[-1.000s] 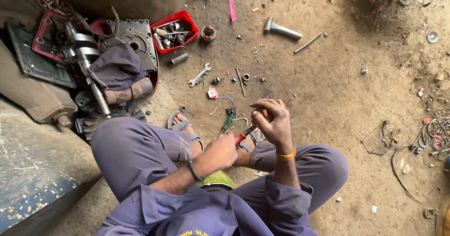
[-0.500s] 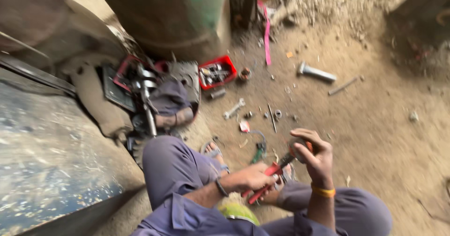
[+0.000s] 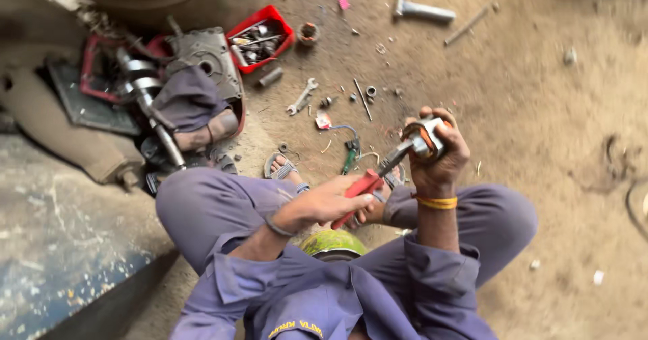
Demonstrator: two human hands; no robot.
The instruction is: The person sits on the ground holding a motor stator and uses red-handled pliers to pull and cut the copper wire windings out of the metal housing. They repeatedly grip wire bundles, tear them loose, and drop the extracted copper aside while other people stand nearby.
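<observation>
At my far left lies a heap of engine parts (image 3: 196, 63), a crankshaft-like shaft (image 3: 145, 97) sticking out of it and a purple cloth (image 3: 185, 100) draped over, parked within reach on the dirt floor (image 3: 540, 110). Beside it sits a red tray (image 3: 260, 36) of small hardware, likely kept there so loose bits don't scatter. A spanner (image 3: 302, 96) and a green-handled screwdriver (image 3: 347, 158) lie on the ground just ahead of my sandalled foot (image 3: 283, 168).

My left hand (image 3: 324, 205) reaches across my knees, wrist bent, fingers wrapped tight round the red handles of the pliers (image 3: 368, 185), whose nose points up and right into the part. My right hand (image 3: 435, 154) is raised, forearm upright, fingers curled firmly round a small round metal-and-copper component (image 3: 422, 139), held up in front of me so the pliers can bite it squarely.
</observation>
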